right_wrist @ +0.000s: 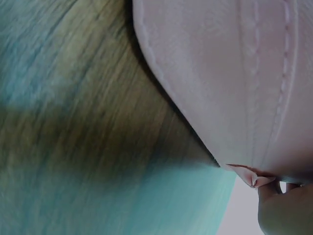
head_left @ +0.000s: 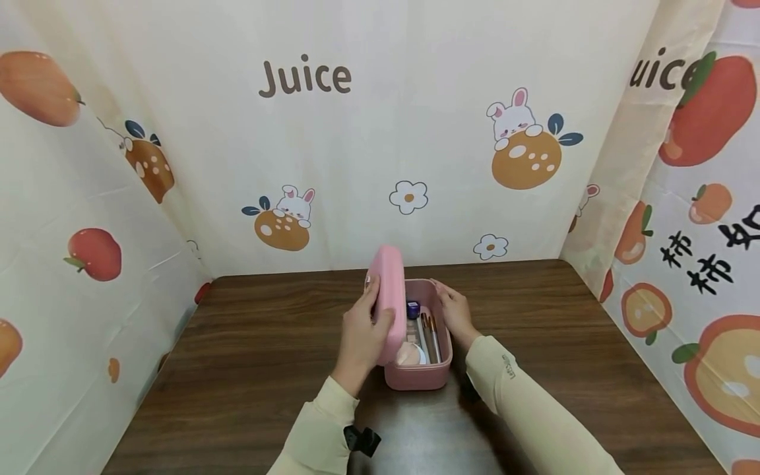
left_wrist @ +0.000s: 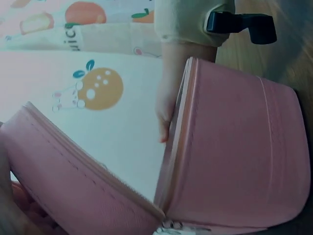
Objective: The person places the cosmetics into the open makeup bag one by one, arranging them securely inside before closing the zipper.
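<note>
A pink zip-up cosmetic case (head_left: 417, 378) stands on the table with its lid (head_left: 392, 307) raised at the left. My left hand (head_left: 363, 333) grips that lid, thumb on one face and fingers on the other. At the case's far right, my right hand (head_left: 457, 311) holds the wall near the rim; the right wrist view shows its fingertips pinching a small pink tab (right_wrist: 252, 178). Inside the case lie makeup brushes (head_left: 435, 338), a small dark-blue container (head_left: 412, 309) and a round pale puff-like item (head_left: 408, 354). The lid hides the case's left part.
The case stands on a dark wood-grain table (head_left: 267, 343). Behind it hangs a printed cream curtain (head_left: 368, 145), with more printed cloth (head_left: 671, 218) along the sides. A black strap device (head_left: 362, 441) sits on the left wrist.
</note>
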`<state>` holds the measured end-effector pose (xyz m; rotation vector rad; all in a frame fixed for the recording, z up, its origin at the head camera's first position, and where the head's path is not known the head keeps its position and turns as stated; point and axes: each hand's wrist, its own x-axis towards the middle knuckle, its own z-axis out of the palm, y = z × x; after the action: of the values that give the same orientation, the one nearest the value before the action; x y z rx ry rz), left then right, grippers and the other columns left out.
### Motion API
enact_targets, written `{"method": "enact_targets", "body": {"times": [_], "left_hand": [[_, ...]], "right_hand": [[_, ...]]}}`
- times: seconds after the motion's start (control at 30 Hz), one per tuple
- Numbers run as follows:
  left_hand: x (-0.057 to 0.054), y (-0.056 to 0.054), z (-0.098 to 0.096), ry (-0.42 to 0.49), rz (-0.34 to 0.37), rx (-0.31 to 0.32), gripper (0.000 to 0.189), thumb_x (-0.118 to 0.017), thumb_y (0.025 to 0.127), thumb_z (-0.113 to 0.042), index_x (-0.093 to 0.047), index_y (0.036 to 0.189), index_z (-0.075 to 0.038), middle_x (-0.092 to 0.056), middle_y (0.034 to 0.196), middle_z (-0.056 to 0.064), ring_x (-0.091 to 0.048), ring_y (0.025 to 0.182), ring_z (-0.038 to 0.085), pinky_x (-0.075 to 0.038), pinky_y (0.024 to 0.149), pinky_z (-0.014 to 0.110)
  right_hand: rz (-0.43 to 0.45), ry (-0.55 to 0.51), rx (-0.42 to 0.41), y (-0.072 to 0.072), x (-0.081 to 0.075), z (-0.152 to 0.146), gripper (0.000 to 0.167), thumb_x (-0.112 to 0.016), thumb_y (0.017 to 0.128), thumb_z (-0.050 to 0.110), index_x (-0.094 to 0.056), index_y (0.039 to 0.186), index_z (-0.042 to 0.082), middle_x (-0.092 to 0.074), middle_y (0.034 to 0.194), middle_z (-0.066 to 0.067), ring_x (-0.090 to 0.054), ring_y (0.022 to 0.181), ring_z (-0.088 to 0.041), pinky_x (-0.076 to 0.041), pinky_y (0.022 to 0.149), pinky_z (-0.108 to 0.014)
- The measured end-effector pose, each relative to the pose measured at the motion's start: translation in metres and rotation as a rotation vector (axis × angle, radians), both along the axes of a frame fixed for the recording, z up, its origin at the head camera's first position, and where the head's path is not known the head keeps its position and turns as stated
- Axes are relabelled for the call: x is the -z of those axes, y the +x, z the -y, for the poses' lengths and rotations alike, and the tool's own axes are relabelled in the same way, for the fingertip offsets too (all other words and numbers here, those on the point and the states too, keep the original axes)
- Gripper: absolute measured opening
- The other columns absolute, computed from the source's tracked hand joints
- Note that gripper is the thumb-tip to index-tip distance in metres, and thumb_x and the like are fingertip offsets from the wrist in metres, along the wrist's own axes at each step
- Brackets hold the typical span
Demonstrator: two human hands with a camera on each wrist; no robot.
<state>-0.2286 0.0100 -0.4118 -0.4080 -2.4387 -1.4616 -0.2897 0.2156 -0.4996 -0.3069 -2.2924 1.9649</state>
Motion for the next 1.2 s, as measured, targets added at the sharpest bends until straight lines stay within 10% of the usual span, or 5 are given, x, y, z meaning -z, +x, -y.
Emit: {"method": "enact_targets", "body": {"times": [0.5,0.8,1.2], "left_hand": [[-0.007,0.013,-0.056,-0.643,-0.028,-0.019,0.075,-0.053,0.083,-0.046,-0.045,0.147,-0.007,-0.045,0.151,0.009,-0.043,0.139,0.022,-0.049,0.099,0.042],[0.006,0.017,-0.071,-0.737,-0.184,-0.042,0.072,-0.056,0.081,-0.044,-0.054,0.140,-0.003,-0.054,0.143,0.013,-0.053,0.131,0.027,-0.048,0.101,0.039],[0.010,0.020,-0.082,-0.840,-0.177,-0.042,0.073,-0.057,0.082,-0.046,-0.054,0.140,-0.002,-0.054,0.143,0.014,-0.051,0.133,0.029,-0.043,0.107,0.039]], "right_hand": [[-0.004,-0.072,0.006,-0.003,0.005,-0.005,0.043,-0.050,0.103,0.033,-0.058,0.138,0.010,-0.054,0.142,-0.011,-0.053,0.127,-0.027,-0.045,0.103,-0.037],[-0.022,-0.096,0.003,0.000,0.003,-0.006,0.044,-0.045,0.105,0.032,-0.054,0.141,0.009,-0.050,0.147,-0.012,-0.044,0.138,-0.028,-0.035,0.113,-0.043],[-0.036,-0.026,-0.022,0.003,-0.001,-0.007,0.070,-0.026,0.102,0.058,-0.051,0.144,0.008,-0.048,0.149,-0.013,-0.039,0.141,-0.029,-0.029,0.116,-0.045]]}}
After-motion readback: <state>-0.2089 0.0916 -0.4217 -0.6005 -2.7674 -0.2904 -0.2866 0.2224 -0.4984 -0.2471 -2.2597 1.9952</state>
